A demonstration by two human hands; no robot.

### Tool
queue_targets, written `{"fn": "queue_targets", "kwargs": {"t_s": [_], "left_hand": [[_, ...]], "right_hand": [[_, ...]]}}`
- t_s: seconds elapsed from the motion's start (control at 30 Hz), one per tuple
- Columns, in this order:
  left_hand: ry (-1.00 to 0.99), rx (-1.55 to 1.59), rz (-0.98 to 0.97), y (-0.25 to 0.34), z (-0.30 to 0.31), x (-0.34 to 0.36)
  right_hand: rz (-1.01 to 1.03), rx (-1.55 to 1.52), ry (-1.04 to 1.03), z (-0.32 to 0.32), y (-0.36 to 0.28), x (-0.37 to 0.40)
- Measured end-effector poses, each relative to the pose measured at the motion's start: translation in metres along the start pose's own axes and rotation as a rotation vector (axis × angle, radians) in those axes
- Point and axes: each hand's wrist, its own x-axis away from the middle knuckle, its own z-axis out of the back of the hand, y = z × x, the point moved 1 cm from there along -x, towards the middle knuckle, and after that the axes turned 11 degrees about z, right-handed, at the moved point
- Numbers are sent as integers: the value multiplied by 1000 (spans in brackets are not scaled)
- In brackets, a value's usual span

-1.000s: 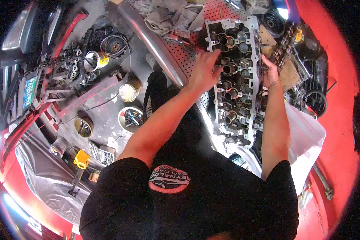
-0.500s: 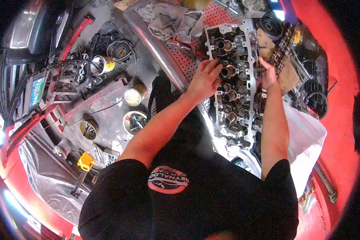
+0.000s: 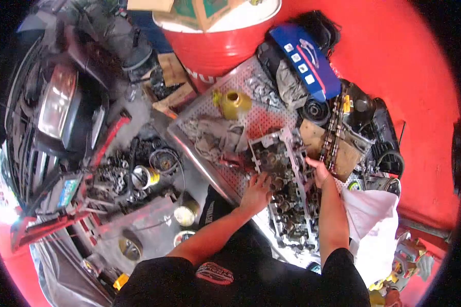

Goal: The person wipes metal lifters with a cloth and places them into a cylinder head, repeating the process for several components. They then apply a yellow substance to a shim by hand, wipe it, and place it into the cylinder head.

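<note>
A metal cylinder head with round bores and a pale rim lies on the perforated metal table. My left hand rests at its left edge, fingers bent over the rim; what they hold, if anything, is hidden. On the opposite long edge is my right hand, its thumb and fingers against the side of the part. Blur hides the fingertips. Beyond my right hand, two camshafts lie on brown cardboard.
Grey rags and a yellow container are on the table. Behind stands a red drum. A blue box sits at the back right, a white cloth at the right, and a car front at the left.
The view has tilted up, bringing the drum, the yellow container and more of the blue box into sight. Both hands remain at the cylinder head's edges.
</note>
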Motion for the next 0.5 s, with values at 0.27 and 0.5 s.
{"fn": "queue_targets", "kwargs": {"t_s": [0.27,0.5], "left_hand": [[102,114,-428,-29,147,-62],[517,65,-455,12,293,-318]], "right_hand": [[210,192,214,29,11,-5],[620,-183,790,-26,-14,76]]}}
